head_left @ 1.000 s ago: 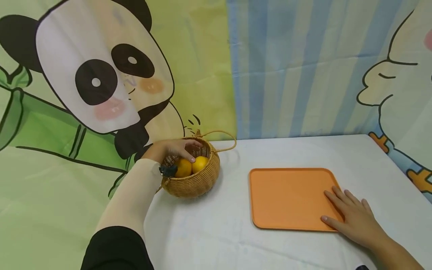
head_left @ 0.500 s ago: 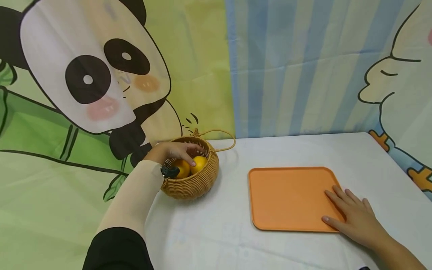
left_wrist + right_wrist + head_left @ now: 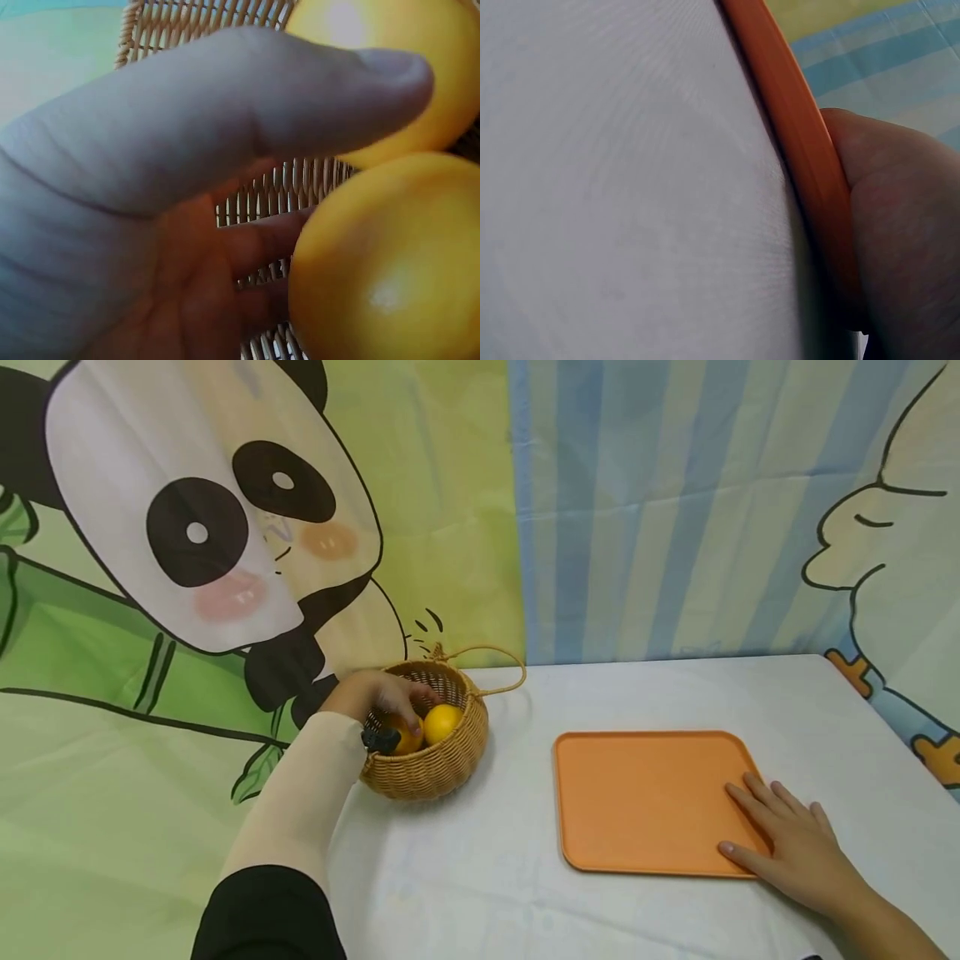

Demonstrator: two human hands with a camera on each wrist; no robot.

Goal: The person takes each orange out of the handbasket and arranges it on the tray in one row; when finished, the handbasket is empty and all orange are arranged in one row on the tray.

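Inside the wicker basket (image 3: 431, 774) lie two round, smooth yellow-orange oranges. My left hand (image 3: 378, 693) reaches in over the rim, its thumb over the left orange (image 3: 409, 739) in the head view. The right orange (image 3: 442, 723) lies beside it. Seen from the left wrist, the thumb (image 3: 255, 105) is stretched out in front of the upper orange (image 3: 450, 67), and the fingers run behind the lower orange (image 3: 390, 262); a firm hold is not visible. My right hand (image 3: 798, 847) rests with spread fingers on the right edge of the orange tray (image 3: 652, 802).
A white cloth covers the table (image 3: 480, 893). The basket's looped handle (image 3: 517, 672) sticks out to its right. Behind the table hangs a printed curtain (image 3: 637, 510) with a panda at left.
My left thumb has shifted from between the oranges to over the left one, and the hand has turned and bent more at the fingers. My right hand stays on the tray.
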